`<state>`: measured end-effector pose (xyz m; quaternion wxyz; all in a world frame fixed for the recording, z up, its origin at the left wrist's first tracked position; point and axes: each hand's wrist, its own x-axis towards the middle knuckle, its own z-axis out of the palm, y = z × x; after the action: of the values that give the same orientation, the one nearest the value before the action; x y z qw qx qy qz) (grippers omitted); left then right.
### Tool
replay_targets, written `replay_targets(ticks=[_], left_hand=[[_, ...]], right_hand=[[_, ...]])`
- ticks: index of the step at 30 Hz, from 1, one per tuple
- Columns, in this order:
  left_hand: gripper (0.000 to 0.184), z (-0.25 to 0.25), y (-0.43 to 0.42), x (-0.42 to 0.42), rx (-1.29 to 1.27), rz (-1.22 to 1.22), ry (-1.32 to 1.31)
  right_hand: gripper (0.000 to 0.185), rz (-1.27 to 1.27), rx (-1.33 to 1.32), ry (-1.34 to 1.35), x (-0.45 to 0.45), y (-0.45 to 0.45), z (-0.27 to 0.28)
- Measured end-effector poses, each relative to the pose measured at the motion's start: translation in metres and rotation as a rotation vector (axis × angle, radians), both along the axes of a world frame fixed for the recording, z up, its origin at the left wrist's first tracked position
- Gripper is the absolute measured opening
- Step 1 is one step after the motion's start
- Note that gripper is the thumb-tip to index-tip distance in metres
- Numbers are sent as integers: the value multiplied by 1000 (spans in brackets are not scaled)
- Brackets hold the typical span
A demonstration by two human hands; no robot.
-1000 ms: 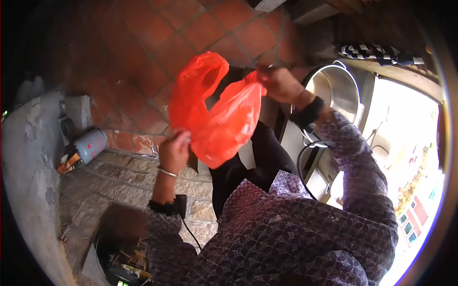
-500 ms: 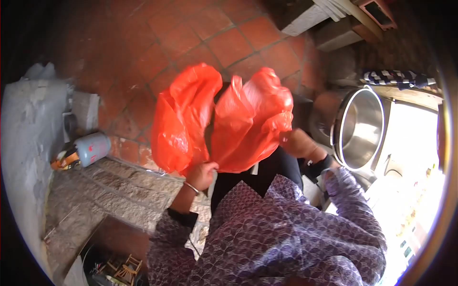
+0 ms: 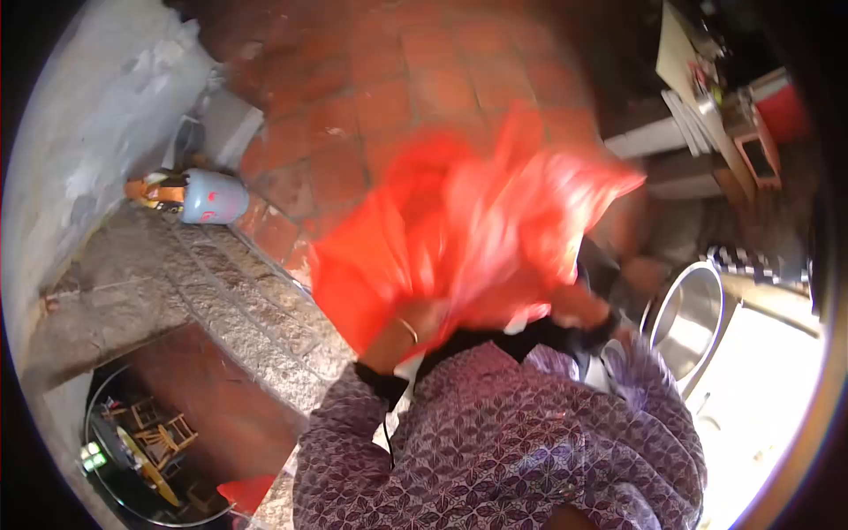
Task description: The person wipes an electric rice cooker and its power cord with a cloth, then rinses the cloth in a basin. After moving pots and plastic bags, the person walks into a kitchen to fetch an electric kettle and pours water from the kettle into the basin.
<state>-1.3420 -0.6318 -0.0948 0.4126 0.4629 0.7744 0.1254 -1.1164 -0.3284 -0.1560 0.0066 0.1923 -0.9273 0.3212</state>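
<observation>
A red plastic bag (image 3: 477,221), blurred by motion, is spread out in front of my body, over the tiled floor. At its lower left edge my left hand (image 3: 420,322), with a bracelet at the wrist, is closed on the plastic. My right hand (image 3: 574,305) grips the bag at its lower right, close to my waist. Smearing and folds of plastic hide most of the fingertips.
A metal pot (image 3: 689,318) stands at the right. The grey gas cylinder (image 3: 215,196) is at the left beside a wall (image 3: 106,115). Small wooden chairs (image 3: 163,433) show at the lower left. A checked cloth (image 3: 751,268) lies beyond the pot.
The bag has spread wider and swung right, and its two lobes have come together. My hands have moved closer to each other near my waist. The view has turned.
</observation>
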Motion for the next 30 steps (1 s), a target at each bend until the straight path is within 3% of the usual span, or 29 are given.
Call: replay_targets(ticks=[1, 2, 3, 5, 7, 9, 10, 11, 12, 13, 15, 17, 18, 20, 21, 23, 25, 28, 30], left_hand=[[13, -130, -92, 37, 317, -13, 41], [12, -36, -52, 20, -70, -82, -65], [12, -25, -49, 14, -71, -66, -78], [14, -3, -67, 4, -18, 482, -211], [12, 6, -63, -27, 166, 602, -96], [28, 33, -54, -57, 314, 620, 151], [37, 47, -50, -70, 410, 655, 219], [48, 60, -47, -85, 502, 688, 280], [58, 67, -53, -102, 346, 713, 306], [55, 80, -56, -117, 372, 677, 419], [50, 80, -75, -150, -34, 605, 540], [42, 96, -84, -165, 41, 529, 706], [42, 98, -88, -172, 29, 519, 697], [34, 100, -82, -185, 227, 882, 309], [34, 103, -72, -189, 206, 867, 301], [32, 116, -43, -197, 306, 1065, 64], [32, 121, -15, -213, 300, 1037, 74], [32, 116, 35, -246, 447, 1058, -2], [31, 116, 72, -265, 542, 1052, -26]], right_hand=[[23, -59, 99, -255, -13, -20, 26], [17, -122, 200, -526, -30, -40, 64], [17, -105, 203, -537, -45, -43, 80], [17, -258, -143, -560, -69, -49, 108], [13, -262, -38, -445, -90, -43, 107], [12, -334, -130, -412, -106, -32, 106], [9, -413, -265, -336, -121, -32, 135], [7, -470, -314, -267, -123, -21, 122], [8, -525, -227, -171, -128, -12, 125], [9, -548, -257, -189, -127, -1, 119], [13, -889, -644, -439, -128, 8, 125], [13, -1025, -864, -560, -124, 21, 120], [14, -1075, -928, -574, -121, 25, 113], [15, -1139, -1001, -606, -112, 37, 88], [19, -1163, -945, -615, -106, 44, 66], [24, -1211, -913, -640, -98, 49, 44], [39, -1259, -946, -588, -97, 48, 34], [46, -1330, -1101, -545, -97, 60, 21], [40, -1378, -1116, -606, -96, 77, 2]])
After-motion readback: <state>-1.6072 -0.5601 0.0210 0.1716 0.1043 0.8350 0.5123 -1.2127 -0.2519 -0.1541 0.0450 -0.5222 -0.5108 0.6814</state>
